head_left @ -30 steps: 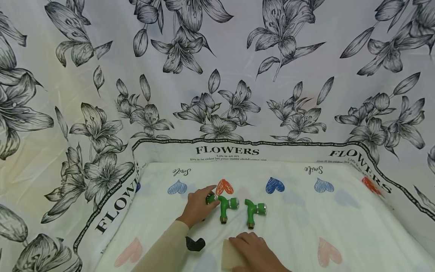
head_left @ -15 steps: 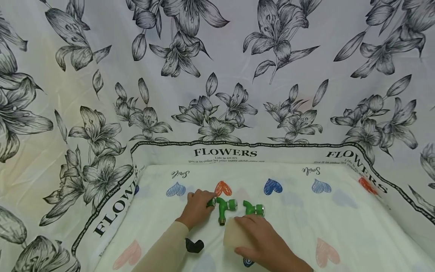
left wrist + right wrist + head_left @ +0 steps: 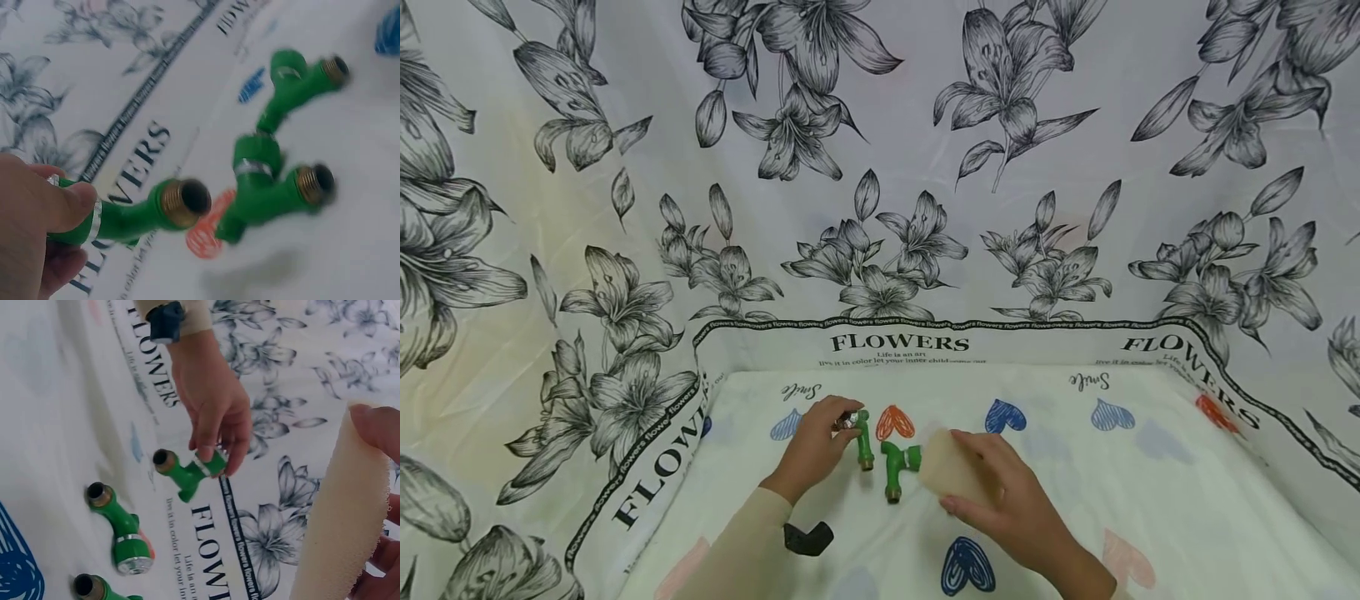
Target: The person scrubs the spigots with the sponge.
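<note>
a green tap (image 3: pixel 864 446) is in the left hand (image 3: pixel 812 437), which grasps it by the knob, thumb on one side and fingers on the other. the wrist views suggest it is held above the cloth, its threaded brass end pointing away from the fingers.

just beside it, a second tap (image 3: pixel 892 471) lies on its side, untouched by the left hand. a third tap (image 3: pixel 303 90) lies past that one; from the head it is hidden behind the sponge (image 3: pixel 957 471).

the right hand (image 3: pixel 1018 504) grips that sponge between thumb and fingers. the sponge is apart from the held tap; whether it meets the knob of the second one, i cannot tell.

the step in hand looks like bringing the tap and sponge together, perhaps for a wipe, with no contact made yet. the next move would call for a steady grip on the knob and the sponge brought across to the tap, without knocking the second one between them.

nearer the person lies a black bent piece (image 3: pixel 808 539). all this is over a white cloth (image 3: pixel 1210 517) printed with hearts, with a flowered curtain (image 3: pixel 880 142) behind.
</note>
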Available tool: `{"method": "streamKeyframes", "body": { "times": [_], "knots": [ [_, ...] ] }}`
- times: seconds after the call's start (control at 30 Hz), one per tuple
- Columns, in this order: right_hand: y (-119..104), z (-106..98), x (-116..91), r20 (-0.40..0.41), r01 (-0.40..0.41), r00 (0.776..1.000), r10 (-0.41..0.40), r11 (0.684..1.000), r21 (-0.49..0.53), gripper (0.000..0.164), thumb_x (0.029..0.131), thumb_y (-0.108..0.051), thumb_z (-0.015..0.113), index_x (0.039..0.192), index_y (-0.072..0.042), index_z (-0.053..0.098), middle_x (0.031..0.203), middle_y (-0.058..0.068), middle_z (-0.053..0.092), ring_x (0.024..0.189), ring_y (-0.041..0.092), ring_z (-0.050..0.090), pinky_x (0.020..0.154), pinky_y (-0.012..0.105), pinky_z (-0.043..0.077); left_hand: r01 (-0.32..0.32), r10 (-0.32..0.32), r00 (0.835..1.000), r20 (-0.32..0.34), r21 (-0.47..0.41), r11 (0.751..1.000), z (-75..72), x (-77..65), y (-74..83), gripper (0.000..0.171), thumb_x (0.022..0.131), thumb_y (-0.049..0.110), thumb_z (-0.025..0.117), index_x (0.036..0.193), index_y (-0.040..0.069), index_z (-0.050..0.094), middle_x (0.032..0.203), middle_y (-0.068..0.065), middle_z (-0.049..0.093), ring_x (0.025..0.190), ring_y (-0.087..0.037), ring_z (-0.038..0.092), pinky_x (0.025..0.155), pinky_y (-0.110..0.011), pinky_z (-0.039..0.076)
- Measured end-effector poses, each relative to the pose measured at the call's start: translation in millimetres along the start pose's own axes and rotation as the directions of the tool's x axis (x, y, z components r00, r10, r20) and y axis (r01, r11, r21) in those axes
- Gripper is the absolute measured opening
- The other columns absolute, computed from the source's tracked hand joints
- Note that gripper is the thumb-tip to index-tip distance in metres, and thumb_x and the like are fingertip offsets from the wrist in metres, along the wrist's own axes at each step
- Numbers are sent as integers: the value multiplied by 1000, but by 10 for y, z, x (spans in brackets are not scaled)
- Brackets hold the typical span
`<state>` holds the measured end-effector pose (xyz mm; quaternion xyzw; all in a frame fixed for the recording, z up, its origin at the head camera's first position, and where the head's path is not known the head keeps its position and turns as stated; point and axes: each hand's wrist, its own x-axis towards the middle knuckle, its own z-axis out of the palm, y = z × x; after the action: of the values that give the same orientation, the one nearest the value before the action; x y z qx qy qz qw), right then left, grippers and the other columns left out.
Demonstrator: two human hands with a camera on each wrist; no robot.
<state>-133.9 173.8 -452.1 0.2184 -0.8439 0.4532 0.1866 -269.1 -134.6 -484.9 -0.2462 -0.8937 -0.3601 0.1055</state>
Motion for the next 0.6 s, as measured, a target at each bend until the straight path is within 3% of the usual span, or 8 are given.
{"method": "streamKeyframes", "body": {
  "times": [0.17,0.3,0.37,0.53,0.6],
  "knots": [
    [-66,5,28,5,-60,998,60,996,62,73,91,-35,93,156,-28,58,139,-9,62,116,20,60,89,39,62,-4,-2,1000,-30,-191,982,-62,-94,229,40,99,4,82,132,22,69,123,10,68,107,-12,69,90,-31,62],
    [-126,62,34,32,-98,995,95,990,100,74,92,-37,92,158,-36,57,137,-10,61,113,22,60,85,35,62,-22,20,1000,-11,-323,946,-41,-162,412,41,101,4,79,133,26,68,127,9,67,109,-13,70,91,-31,62],
    [-146,99,41,47,-66,997,61,991,114,73,93,-35,91,158,-35,58,136,-9,60,113,23,60,84,34,62,-33,37,999,1,-409,912,-19,-192,494,42,100,3,79,134,26,67,129,5,66,111,-16,71,93,-32,62],
    [-155,174,54,80,62,994,-71,992,107,66,97,-29,87,158,-27,61,137,-4,57,114,21,59,81,32,61,-69,103,994,22,-603,795,25,-245,674,41,100,-1,77,135,20,69,134,-7,66,119,-27,72,96,-40,62],
    [-149,187,50,77,93,992,-98,993,73,64,97,-29,87,157,-27,62,138,-4,57,114,19,58,80,31,61,-85,129,991,24,-626,775,33,-255,732,42,101,-2,76,136,19,69,135,-8,67,119,-28,72,95,-40,62]
  ]
}}
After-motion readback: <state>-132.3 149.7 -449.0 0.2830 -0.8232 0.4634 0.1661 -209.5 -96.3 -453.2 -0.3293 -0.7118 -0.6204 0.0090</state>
